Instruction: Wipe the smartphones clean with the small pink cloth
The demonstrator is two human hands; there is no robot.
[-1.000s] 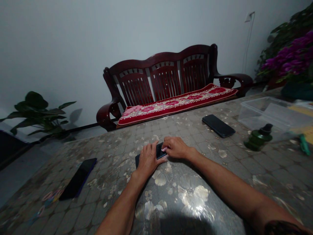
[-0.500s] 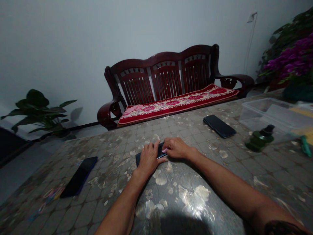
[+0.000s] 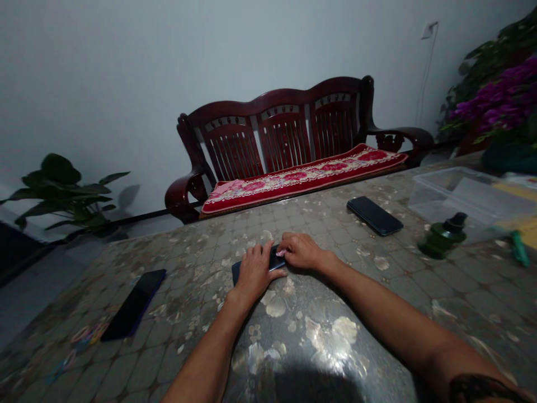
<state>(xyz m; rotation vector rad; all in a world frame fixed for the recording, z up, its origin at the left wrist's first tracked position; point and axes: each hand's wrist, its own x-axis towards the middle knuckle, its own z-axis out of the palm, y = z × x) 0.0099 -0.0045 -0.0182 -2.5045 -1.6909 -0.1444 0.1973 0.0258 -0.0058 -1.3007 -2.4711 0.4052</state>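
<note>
A dark smartphone (image 3: 274,261) lies on the table in the middle of the head view, partly covered by both hands. My left hand (image 3: 253,268) grips it across its width, fingers over the far edge and thumb along the near edge. At the phone's right end, my right hand (image 3: 301,251) is closed with a small crumpled pink piece (image 3: 281,253), like a cloth, pinched against the phone's surface. Most of the pink piece is hidden by the fingers.
Another phone (image 3: 134,305) lies at left beside a coloured chain (image 3: 86,334). At right are a dark phone (image 3: 375,215), a green pump bottle (image 3: 442,238) and a clear plastic box (image 3: 428,196). A wooden bench (image 3: 277,98) stands behind the patterned table (image 3: 201,246).
My right hand, with the pink piece, has moved very slightly left along the phone. The left hand keeps its grip. The whole view has shifted a little.
</note>
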